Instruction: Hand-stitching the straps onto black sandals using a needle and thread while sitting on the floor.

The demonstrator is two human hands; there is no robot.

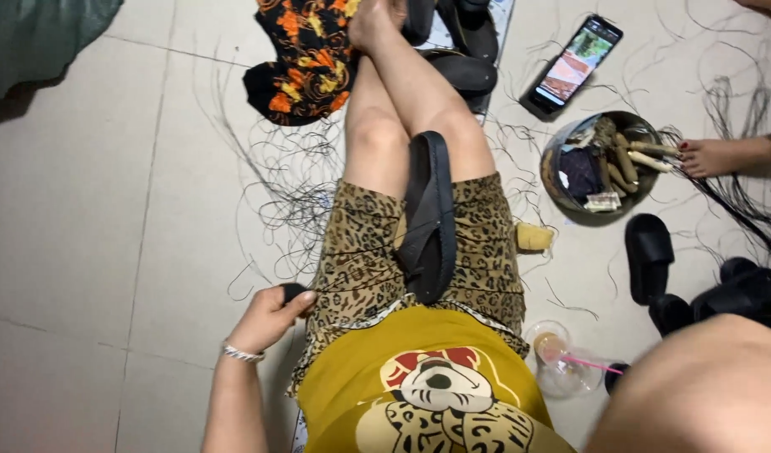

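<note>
Nearest the camera, the left hand [269, 317] sits at the left hip, fingers curled and pinched on a small black wad [294, 291] of thread that pokes out between thumb and fingers. A silver bracelet [241, 353] rings that wrist. From the wad, thin black threads [360, 273] run taut to the right across the leopard-print skirt [477, 243]. Only the bare right forearm [704, 386] shows at the lower right corner; the right hand itself is out of frame, so its state cannot be told.

One black sandal [427, 218] lies sole-up along the lap, with the threads crossing toward it. Just right of the hip stands one clear plastic cup [560, 362] with a pink straw, and a small yellow block [534, 237] lies on the tiles beside the thigh. Three or so black slippers [649, 256] sit at the right.

Farther out, one round metal bowl [555, 155] holds dark cloth, wooden sticks and a small printed paper packet. Another person's hand [708, 157] touches the sticks at its right rim. Loose black strands [276, 180] are scattered over the floor to the left of the legs. Beyond, one smartphone [572, 65] lies with its screen lit, and a black cloth with orange flowers [306, 59] sits near the feet.
</note>
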